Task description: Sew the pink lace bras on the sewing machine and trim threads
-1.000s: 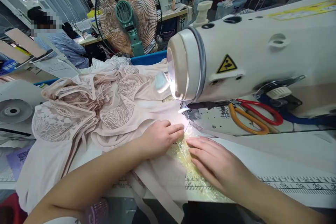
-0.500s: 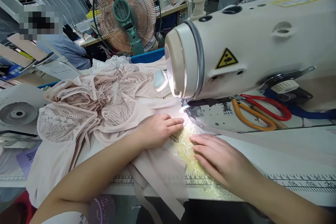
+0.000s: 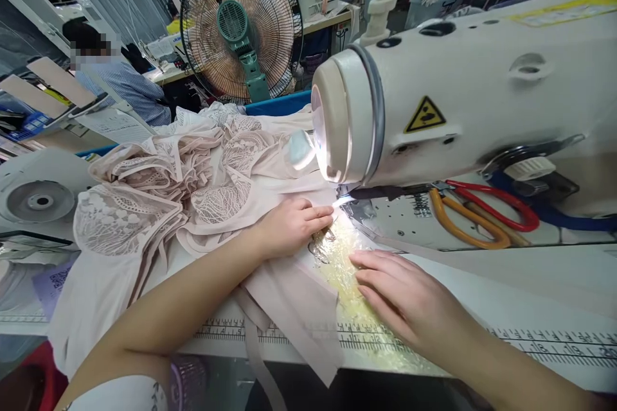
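Observation:
My left hand lies flat on the pale pink fabric, its fingertips close to the lit needle area of the sewing machine. The fingers are stretched out, pressing on the cloth rather than gripping it. Strips of that fabric hang over the table's front edge. My right hand rests palm down with fingers extended, its fingertips on a yellowish, shiny clear-covered patch of the table. Left of my left hand, pale pink bras with lace cups lie heaped. The machine head hides cloth beyond the needle.
Scissors with orange and red handles lie on the machine bed. A printed ruler scale runs along the front edge. Behind stands a large fan. A person in a striped shirt sits at back left.
My left hand and the fabric under it have slid slightly away from me, toward the needle. My right hand stays nearly in place. The whole view has shifted a little.

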